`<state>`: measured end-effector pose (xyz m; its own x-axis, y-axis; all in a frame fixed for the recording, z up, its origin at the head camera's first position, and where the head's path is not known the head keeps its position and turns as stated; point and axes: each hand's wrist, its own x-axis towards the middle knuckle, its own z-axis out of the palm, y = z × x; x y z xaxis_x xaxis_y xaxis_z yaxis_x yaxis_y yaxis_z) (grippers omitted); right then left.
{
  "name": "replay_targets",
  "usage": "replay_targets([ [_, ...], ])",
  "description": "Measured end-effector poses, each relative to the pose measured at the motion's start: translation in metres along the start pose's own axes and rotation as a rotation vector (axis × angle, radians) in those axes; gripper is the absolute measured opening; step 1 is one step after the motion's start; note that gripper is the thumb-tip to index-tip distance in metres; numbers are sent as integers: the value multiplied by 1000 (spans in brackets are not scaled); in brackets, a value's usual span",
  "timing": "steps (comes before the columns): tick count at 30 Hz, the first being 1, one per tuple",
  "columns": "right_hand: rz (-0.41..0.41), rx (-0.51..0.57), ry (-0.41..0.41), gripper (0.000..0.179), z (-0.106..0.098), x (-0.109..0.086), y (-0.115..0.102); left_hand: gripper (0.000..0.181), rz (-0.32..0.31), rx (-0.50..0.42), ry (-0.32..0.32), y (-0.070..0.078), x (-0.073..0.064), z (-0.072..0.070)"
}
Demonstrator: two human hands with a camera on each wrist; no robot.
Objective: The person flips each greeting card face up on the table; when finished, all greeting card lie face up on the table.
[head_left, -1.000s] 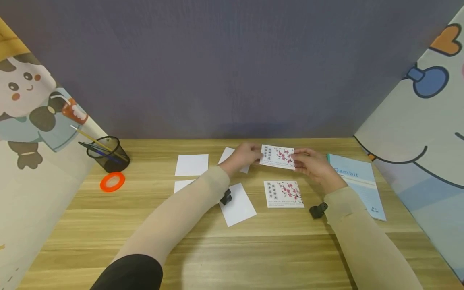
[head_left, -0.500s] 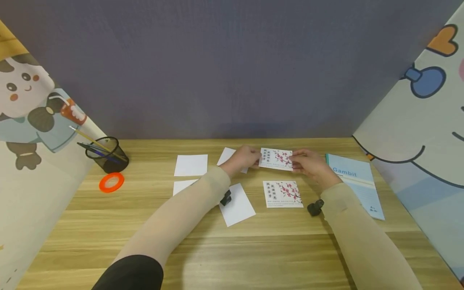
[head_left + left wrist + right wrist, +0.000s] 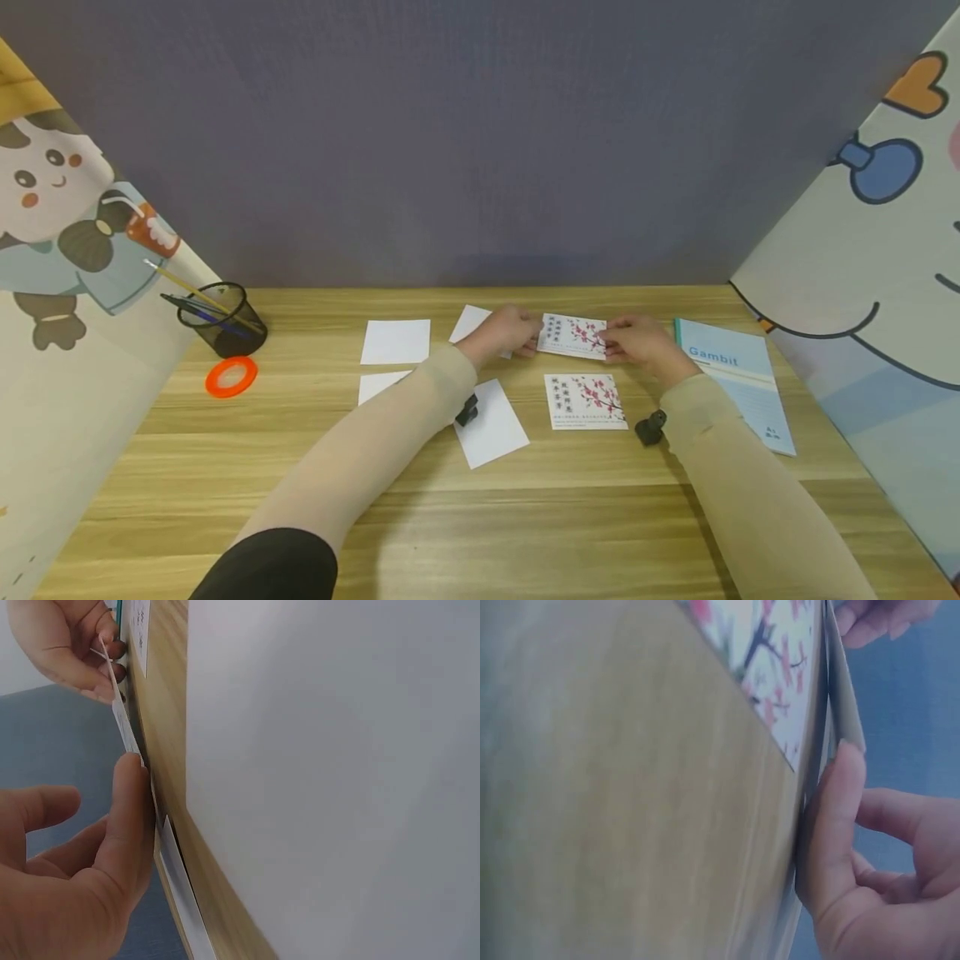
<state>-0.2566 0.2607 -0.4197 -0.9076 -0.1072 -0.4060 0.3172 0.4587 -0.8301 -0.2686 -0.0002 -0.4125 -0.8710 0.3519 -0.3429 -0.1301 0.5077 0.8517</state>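
Observation:
Between my two hands is a white printed card (image 3: 572,337) with dark characters on its left and a red blossom branch on its right. My left hand (image 3: 510,329) pinches its left edge, and my right hand (image 3: 640,342) pinches the right edge. In the left wrist view the card (image 3: 124,726) appears nearly edge-on, low over the tabletop. The right wrist view shows it tilted, its edge (image 3: 845,690) at the thumb. A matching blossom card (image 3: 587,402) lies flat just in front of the held one.
Several blank white cards (image 3: 397,342) lie left of the printed ones, partly under my left arm. A light-blue notebook (image 3: 738,383) rests at right. At far left are an orange ring (image 3: 232,377) and a black mesh pen cup (image 3: 243,329). A grey wall stands behind.
Both hands have brought the held card a little lower and nearer to the flat blossom card. Everything else on the table stays in place.

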Motion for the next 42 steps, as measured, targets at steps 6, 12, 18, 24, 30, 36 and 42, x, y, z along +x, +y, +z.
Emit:
replay_targets([
  [6,22,-112,32,53,1,0,-3,46,21,24,-9,0,-3,1],
  [12,26,-217,63,49,2,-2,-7,54,26,37,-29,3,-7,0],
  [18,20,-258,76,48,4,-4,-10,54,18,39,-38,5,-9,0],
  [24,5,-291,76,56,4,-3,-9,54,15,31,-38,5,-8,1],
  [30,-23,-328,71,58,5,-5,-10,40,41,32,-42,5,-10,-1],
  [36,-17,-345,61,59,7,-10,-13,34,28,20,-54,4,-10,-2],
  [42,-16,-353,51,62,7,-14,-16,47,11,38,-47,4,-11,-4],
])
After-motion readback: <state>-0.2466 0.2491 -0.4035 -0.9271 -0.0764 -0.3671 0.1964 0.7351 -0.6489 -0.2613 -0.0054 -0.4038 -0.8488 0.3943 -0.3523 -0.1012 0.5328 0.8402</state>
